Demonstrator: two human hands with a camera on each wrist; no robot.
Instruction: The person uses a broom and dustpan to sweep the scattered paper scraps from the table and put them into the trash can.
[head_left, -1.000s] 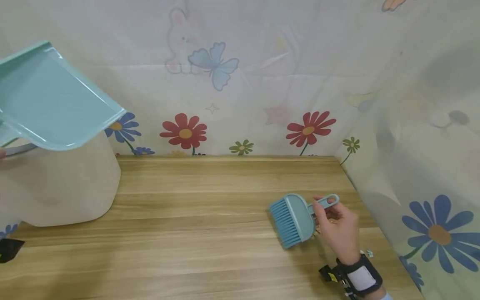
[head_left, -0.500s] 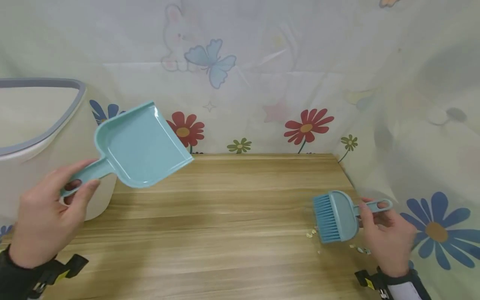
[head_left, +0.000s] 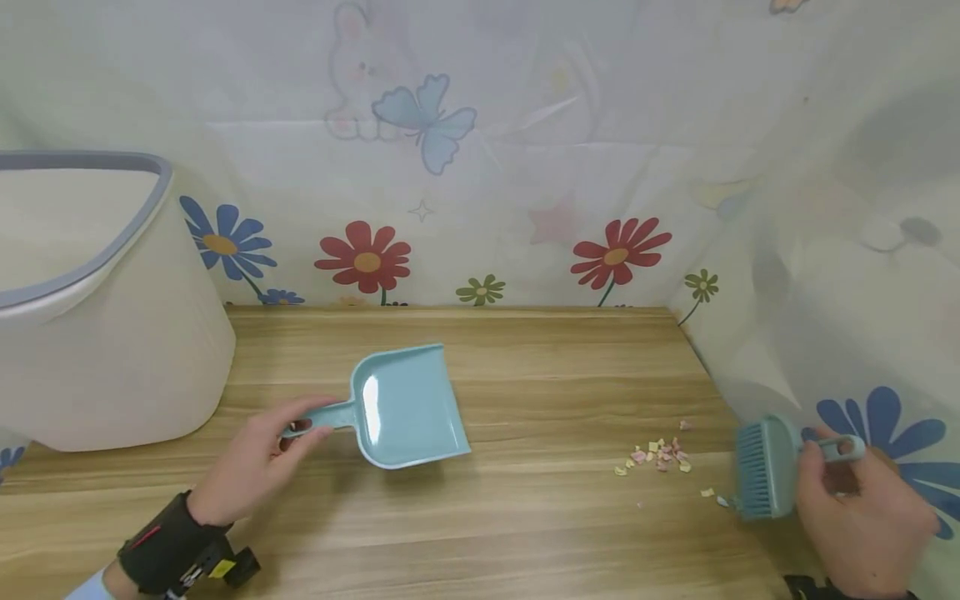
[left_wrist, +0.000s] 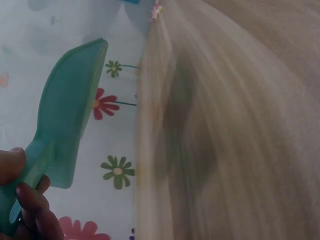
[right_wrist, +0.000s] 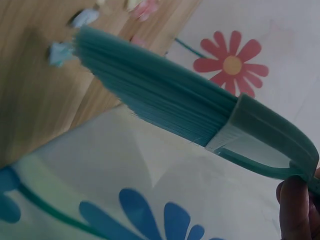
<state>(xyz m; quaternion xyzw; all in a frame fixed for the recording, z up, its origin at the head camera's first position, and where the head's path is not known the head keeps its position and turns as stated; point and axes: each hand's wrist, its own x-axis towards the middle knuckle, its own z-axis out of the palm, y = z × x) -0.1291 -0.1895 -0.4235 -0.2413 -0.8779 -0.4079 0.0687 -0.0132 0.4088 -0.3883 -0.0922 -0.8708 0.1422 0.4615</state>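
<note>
A light-blue dustpan (head_left: 411,408) is held by its handle in my left hand (head_left: 258,462), a little left of the table's middle. In the left wrist view the dustpan (left_wrist: 67,110) is raised above the wooden top, its shadow falling beside it. At the table's right edge my right hand (head_left: 862,517) pinches the handle of a matching small brush (head_left: 782,471), bristles facing left. The bristle tips of the brush (right_wrist: 165,90) reach beside light-blue scraps (right_wrist: 61,53) in the right wrist view. Several small pink and yellow scraps (head_left: 639,457) lie on the table to the brush's left.
A tall white bin (head_left: 142,358) with a grey rim stands at the left end of the wooden table (head_left: 525,533). Cloth printed with flowers (head_left: 480,192) hangs along the back and the right side, close by the right hand.
My left hand has brought the dustpan from above the bin rightward and down toward the table. The right hand has moved the brush rightward, uncovering the scraps.
</note>
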